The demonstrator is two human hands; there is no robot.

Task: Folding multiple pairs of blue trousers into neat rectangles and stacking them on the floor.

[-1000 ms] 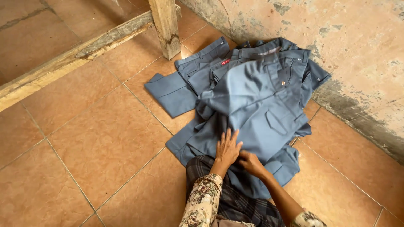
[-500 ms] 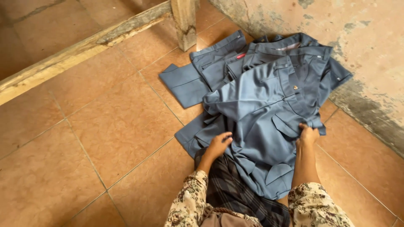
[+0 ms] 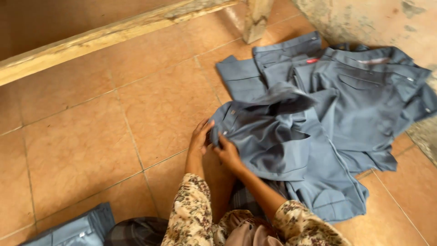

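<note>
Down on the tiled floor [image 3: 82, 150], a grey-blue shirt [image 3: 282, 141] lies spread over a pile of matching grey-blue garments [image 3: 364, 95] near the wall. Both hands meet at the shirt's near-left corner: the left hand [image 3: 200, 136] has its fingers curled loosely around the fabric edge, and the right hand [image 3: 229, 152], just beside it, pinches the same edge with fingers closed. Beyond the shirt a wooden post [image 3: 256, 18] stands. Another folded grey-blue piece [image 3: 77, 230] lies well apart from the shirt, by the person's knee.
</note>
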